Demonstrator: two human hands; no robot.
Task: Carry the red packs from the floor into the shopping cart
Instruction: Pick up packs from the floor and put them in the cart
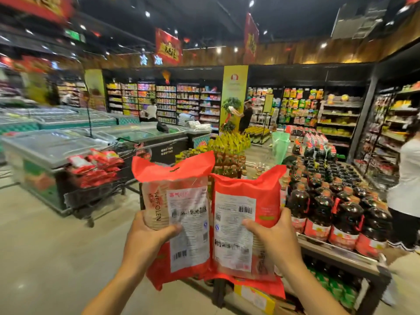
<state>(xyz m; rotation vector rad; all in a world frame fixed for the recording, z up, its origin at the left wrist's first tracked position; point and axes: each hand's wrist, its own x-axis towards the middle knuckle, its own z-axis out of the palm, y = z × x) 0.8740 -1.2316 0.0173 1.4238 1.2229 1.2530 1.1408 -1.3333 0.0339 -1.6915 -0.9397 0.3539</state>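
Gripping one upright red pack (181, 201) in the left hand (150, 233), a second red pack (246, 201) in the right hand (270, 233), side by side, well apart from the shopping cart (97, 194).

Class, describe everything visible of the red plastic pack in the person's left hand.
The red plastic pack is held upright, label towards the camera. Its top is a red flap with a handle slot; below, a clear panel bears a white label with a barcode, and WEFOLEN runs down its left side. The left hand grips its left edge, thumb on the label. Its right edge meets a second red pack.
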